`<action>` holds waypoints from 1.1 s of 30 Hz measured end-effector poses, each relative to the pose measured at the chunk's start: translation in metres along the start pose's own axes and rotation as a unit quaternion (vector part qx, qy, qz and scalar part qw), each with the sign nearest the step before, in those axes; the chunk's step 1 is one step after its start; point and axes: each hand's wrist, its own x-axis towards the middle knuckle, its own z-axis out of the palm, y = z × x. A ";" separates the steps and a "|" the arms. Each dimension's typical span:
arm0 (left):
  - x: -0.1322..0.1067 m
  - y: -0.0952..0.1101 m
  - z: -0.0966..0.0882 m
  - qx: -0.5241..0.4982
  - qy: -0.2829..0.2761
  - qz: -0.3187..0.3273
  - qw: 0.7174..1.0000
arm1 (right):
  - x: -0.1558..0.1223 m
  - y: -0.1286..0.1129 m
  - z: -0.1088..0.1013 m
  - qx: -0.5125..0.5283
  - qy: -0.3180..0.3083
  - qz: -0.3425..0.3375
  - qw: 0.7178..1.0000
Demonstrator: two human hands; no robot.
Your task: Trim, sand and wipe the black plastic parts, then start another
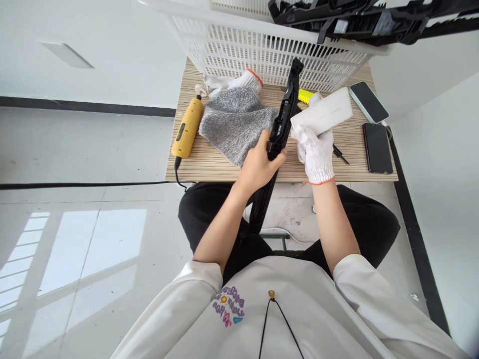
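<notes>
A long black plastic part point(286, 109) stands tilted between my legs and the table, its upper end near the basket. My bare left hand point(260, 162) is wrapped round its middle. On my right hand point(314, 147) is a white knit glove with an orange cuff edge; its fingers are closed on a flat white rectangular block point(324, 112), held just to the right of the black part. Beneath the right hand a thin black tool point(340, 153) lies partly hidden. Left of the black part rests a grey cloth point(235, 119).
A white plastic basket point(239, 45) with black parts point(355, 22) stands at the table's back. A yellow rotary tool point(188, 127) with a cord lies left. Two phones point(369, 102) lie right. A white glove point(247, 82) and a yellow brush-like item point(306, 95) are behind.
</notes>
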 end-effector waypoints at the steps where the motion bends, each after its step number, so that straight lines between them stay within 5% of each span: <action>1: 0.000 0.000 0.000 0.001 -0.001 -0.002 1.000 | -0.001 -0.002 -0.001 0.007 0.015 -0.005 1.000; 11: 0.000 -0.004 0.001 -0.012 -0.005 0.002 1.000 | -0.002 -0.009 -0.004 0.034 0.029 -0.004 0.999; 18: 0.000 0.000 0.000 -0.001 -0.014 -0.004 1.000 | -0.009 -0.010 0.001 0.025 -0.072 -0.013 0.997; 22: 0.000 -0.001 0.002 -0.016 -0.024 0.000 1.000 | -0.009 -0.010 0.004 0.038 -0.025 -0.037 0.998; 33: 0.001 -0.006 0.002 -0.053 -0.019 0.001 0.998 | -0.008 -0.008 0.006 0.009 -0.075 0.004 0.997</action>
